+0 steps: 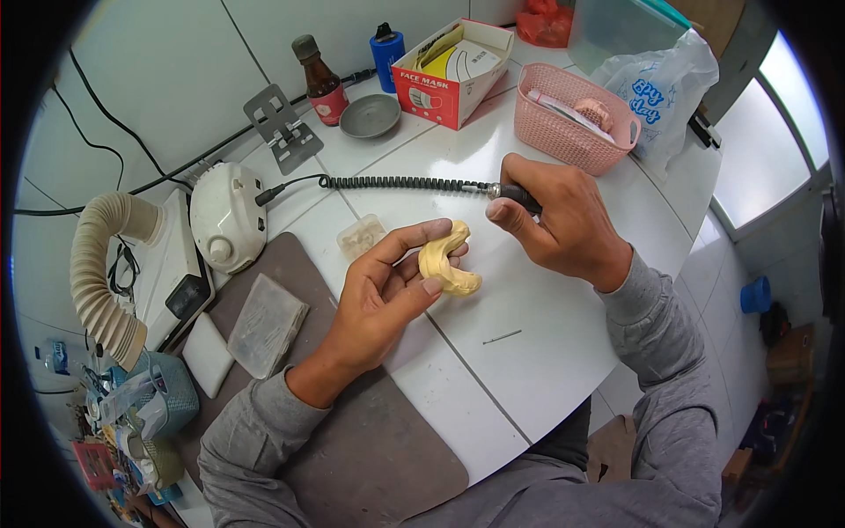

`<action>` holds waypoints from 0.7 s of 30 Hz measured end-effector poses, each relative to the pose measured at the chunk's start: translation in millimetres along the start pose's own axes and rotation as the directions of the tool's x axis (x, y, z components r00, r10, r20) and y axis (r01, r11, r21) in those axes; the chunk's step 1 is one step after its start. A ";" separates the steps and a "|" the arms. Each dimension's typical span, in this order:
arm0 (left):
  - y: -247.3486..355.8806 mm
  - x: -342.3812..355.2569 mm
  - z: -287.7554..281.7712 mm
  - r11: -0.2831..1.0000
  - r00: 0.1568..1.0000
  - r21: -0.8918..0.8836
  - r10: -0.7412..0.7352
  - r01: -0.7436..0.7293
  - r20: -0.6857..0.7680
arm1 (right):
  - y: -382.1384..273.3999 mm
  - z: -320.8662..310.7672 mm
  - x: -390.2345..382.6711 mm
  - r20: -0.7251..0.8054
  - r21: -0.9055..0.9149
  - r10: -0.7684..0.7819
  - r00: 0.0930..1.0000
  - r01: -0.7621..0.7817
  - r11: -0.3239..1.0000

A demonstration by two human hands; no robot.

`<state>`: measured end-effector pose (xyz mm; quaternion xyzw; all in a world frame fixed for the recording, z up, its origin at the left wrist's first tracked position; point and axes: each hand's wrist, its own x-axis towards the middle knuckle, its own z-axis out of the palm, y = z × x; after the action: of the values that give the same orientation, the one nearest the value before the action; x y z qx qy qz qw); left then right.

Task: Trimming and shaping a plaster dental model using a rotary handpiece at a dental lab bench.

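My left hand grips a pale yellow, horseshoe-shaped dental cast between thumb and fingers, above the white tiled table. To the right, my right hand is closed around the dark handpiece of a rotary tool. A black coiled cord runs from it to the white control unit at the left. The handpiece's tip is hidden by the hand, and it is apart from the cast. On the tiles below the hands lies a thin metal bur. A small clear box stands beyond my left hand.
A brown mat carries a flat clear box at the left. Beside it rises a beige flexible hose. At the back stand a brown bottle, grey dish, red mask box and pink basket.
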<state>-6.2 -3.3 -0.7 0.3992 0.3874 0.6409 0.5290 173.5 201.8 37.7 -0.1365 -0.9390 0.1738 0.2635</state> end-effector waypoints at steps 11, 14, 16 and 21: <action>1.2 1.5 3.6 0.998 0.995 -0.019 -0.056 0.055 -0.087 | -1.1 3.5 -1.3 0.025 -0.043 0.060 0.998 -0.059 0.997; 1.5 1.8 3.8 0.998 0.994 -0.020 -0.066 0.065 -0.084 | 3.2 9.1 -3.1 0.063 -0.084 0.051 0.997 -0.046 0.995; 0.7 1.8 1.1 0.997 0.995 -0.020 -0.070 0.069 -0.064 | 3.5 9.3 -1.9 0.080 -0.101 0.043 0.996 -0.035 0.994; -0.3 1.3 -0.6 0.998 0.998 -0.013 -0.059 0.059 -0.030 | 7.0 13.5 0.0 0.093 -0.083 0.013 0.996 -0.006 0.997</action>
<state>-6.9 -2.0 -1.1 0.3747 0.4033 0.6334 0.5439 167.3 204.7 24.2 -0.1436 -0.9560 0.1422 0.2127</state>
